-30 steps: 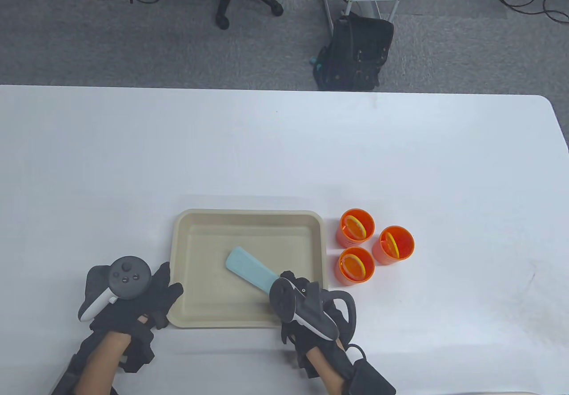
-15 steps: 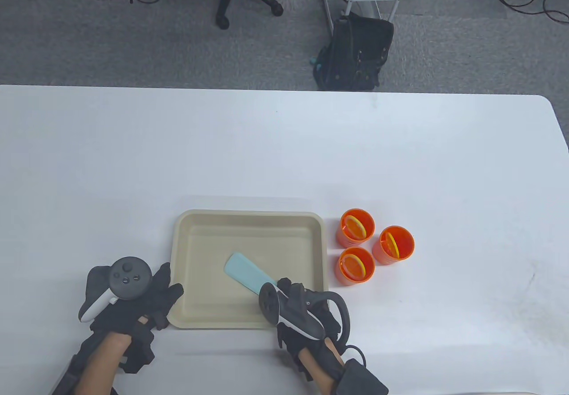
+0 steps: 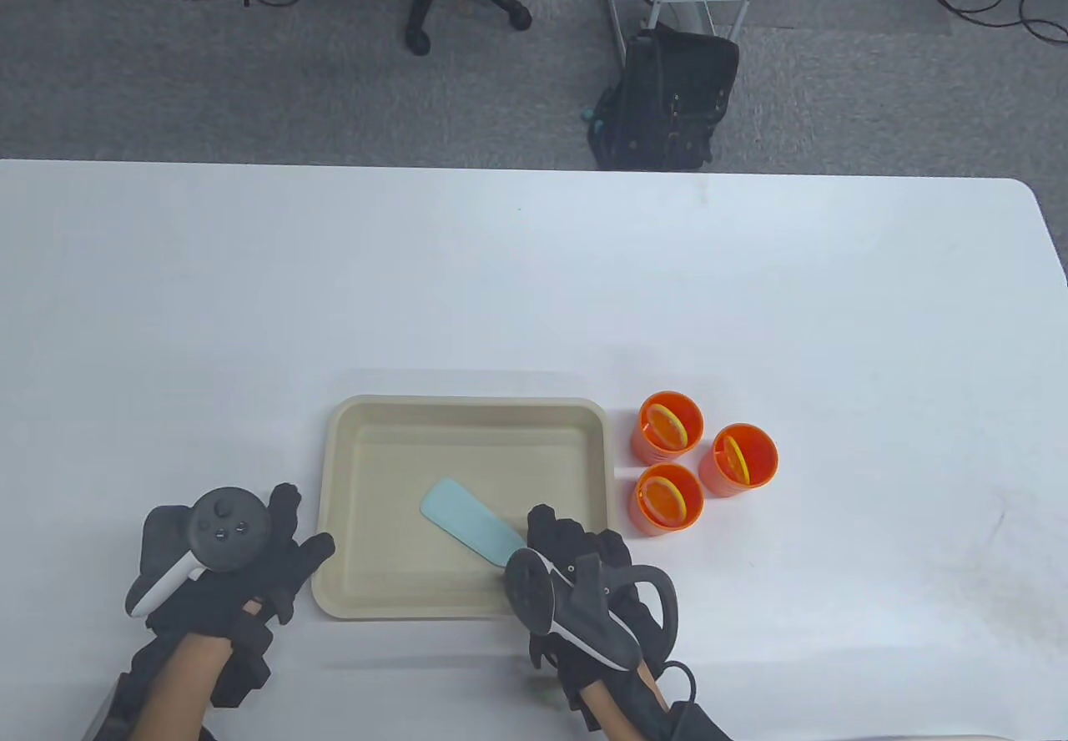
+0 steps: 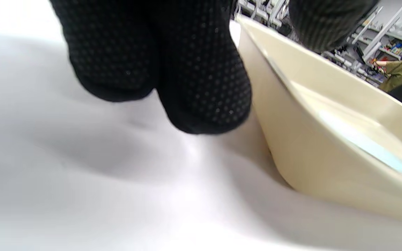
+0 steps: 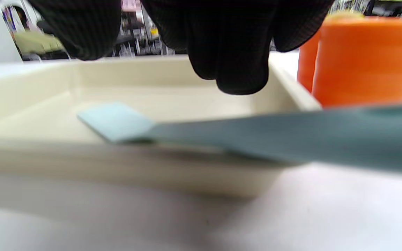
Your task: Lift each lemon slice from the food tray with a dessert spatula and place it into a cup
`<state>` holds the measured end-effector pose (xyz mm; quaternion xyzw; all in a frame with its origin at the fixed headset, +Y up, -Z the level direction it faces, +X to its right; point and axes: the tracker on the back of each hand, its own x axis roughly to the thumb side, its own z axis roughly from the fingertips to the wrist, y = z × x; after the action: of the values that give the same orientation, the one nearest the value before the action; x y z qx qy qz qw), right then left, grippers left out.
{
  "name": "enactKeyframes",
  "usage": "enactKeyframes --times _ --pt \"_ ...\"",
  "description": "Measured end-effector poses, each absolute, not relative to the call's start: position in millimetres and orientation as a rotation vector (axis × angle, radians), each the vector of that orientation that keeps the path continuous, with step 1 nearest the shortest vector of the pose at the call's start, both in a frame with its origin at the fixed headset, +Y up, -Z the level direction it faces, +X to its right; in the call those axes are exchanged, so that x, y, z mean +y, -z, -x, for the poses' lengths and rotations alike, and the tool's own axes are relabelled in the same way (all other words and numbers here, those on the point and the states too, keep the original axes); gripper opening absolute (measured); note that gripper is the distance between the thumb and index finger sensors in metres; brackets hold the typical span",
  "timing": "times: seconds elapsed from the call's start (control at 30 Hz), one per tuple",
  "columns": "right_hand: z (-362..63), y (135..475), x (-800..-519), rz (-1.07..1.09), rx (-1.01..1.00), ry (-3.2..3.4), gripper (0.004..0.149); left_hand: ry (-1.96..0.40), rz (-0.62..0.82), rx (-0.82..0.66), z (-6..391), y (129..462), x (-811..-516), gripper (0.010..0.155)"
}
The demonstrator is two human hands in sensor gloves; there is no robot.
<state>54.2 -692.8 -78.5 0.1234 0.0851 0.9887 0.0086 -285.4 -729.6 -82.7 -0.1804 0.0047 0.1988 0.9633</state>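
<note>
right hand (image 3: pixel 584 574) lower centre, fingers loose above spatula (image 3: pixel 469 521) lying in tray (image 3: pixel 342 474) | left hand (image 3: pixel 242 557) relaxed, empty, lower left | lemon slices (image 3: pixel 665 428) in cups (image 3: pixel 667 499), right of tray

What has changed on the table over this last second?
The left hand slid back from the tray corner, toward the person. The spatula came down into the tray; its blade now lies on the tray floor, and the right hand's fingers seem to have lifted off the handle. The tray and the three orange cups, each with a lemon slice, stayed put.
</note>
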Motion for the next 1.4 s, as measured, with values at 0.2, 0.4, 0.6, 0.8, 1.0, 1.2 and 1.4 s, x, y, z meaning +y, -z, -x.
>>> enactKeyframes --times 0.2,0.4,0.6,0.8,1.0,1.2,1.4 --pt "-63 63 -669 -0.368 -0.213 -3.020 0.076 -0.286 0.016 -0.010 283 68 -699 0.088" --pt "-67 50 -659 -0.336 -0.623 -2.943 0.085 -0.205 -0.263 -0.060 267 49 -681 0.090" --pt "-68 55 -664 -0.265 -0.598 -3.037 0.093 -0.116 -0.334 -0.097 260 47 -684 0.091" --pt "-68 70 -674 -0.215 -0.498 -3.096 0.093 -0.110 -0.290 -0.074 267 55 -692 0.092" --pt "-64 71 -678 -0.236 -0.473 -3.127 0.094 -0.099 -0.254 -0.062 269 59 -697 0.092" --pt "-62 70 -678 -0.239 -0.490 -3.143 0.094 -0.067 -0.260 -0.060 268 59 -697 0.092" --pt "-63 70 -678 -0.231 -0.483 -3.143 0.093 -0.061 -0.254 -0.064 267 60 -696 0.092"
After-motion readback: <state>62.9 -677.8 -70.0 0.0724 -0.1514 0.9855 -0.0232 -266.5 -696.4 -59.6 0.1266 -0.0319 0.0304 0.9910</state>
